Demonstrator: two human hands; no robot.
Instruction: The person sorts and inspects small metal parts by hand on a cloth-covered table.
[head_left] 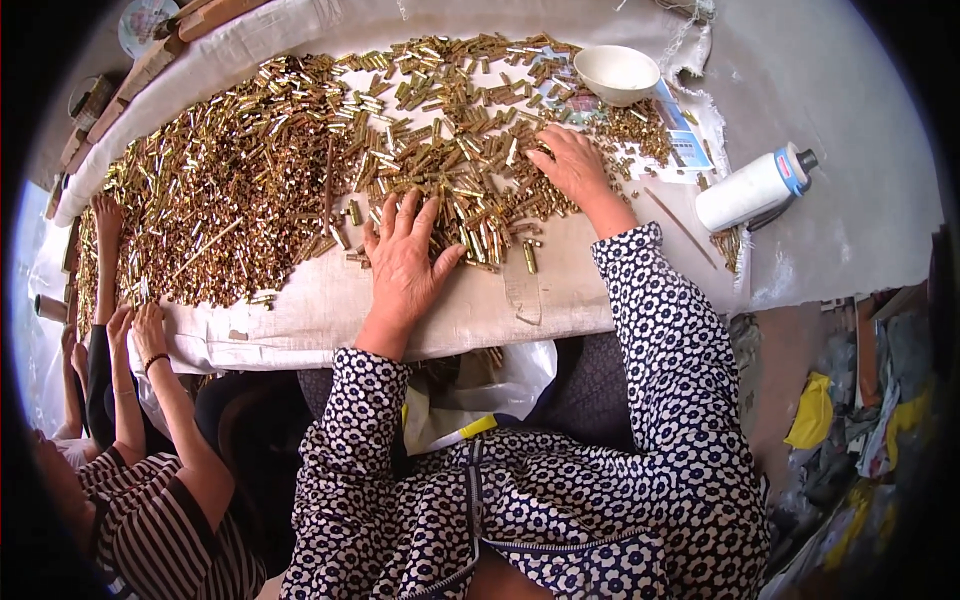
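Observation:
A wide heap of small shiny brass tubes [270, 170] covers a cloth-covered table [330, 310]. My left hand [403, 258] lies flat, fingers spread, at the near edge of the heap, touching several tubes. My right hand [571, 165] rests palm down on the tubes further right, fingers slightly curled over them. Neither hand grips anything that I can see. My sleeves are dark with a white flower print.
A white bowl [617, 73] stands at the far right of the heap. A white bottle with a blue cap [755, 187] lies on its side at the right. Other people's hands [135, 325] work at the table's left end. A plastic bag [490, 390] hangs below the table edge.

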